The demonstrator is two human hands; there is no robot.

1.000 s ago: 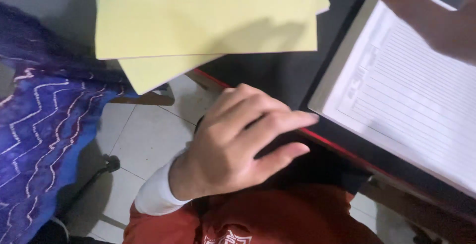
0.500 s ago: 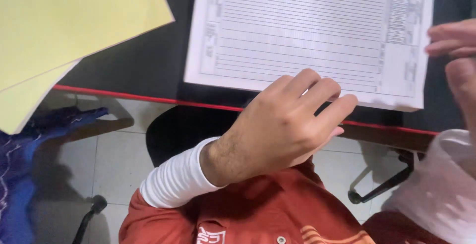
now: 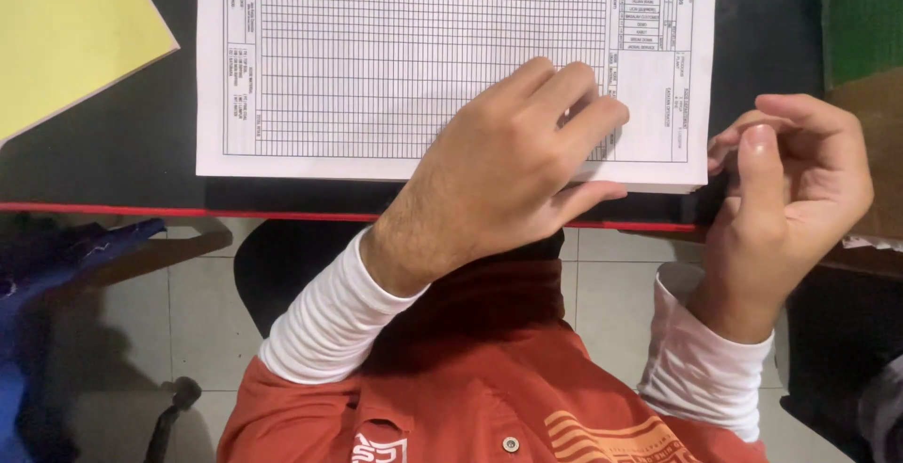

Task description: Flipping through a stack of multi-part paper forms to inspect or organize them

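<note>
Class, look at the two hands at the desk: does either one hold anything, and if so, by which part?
Neither grips anything. The left hand presses flat on the stack of gridded forms near its lower right; the right hand curls at the stack's corner.

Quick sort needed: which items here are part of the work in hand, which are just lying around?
In use:
- stack of ruled white forms, lying on the dark desk
- left hand, resting flat on the stack's near edge
- right hand, fingers curled at the stack's right corner

Lying about:
- yellow sheets, far left of desk, untouched
- blue cloth, below the desk edge

No packages, labels, signs or screens visible.
</note>
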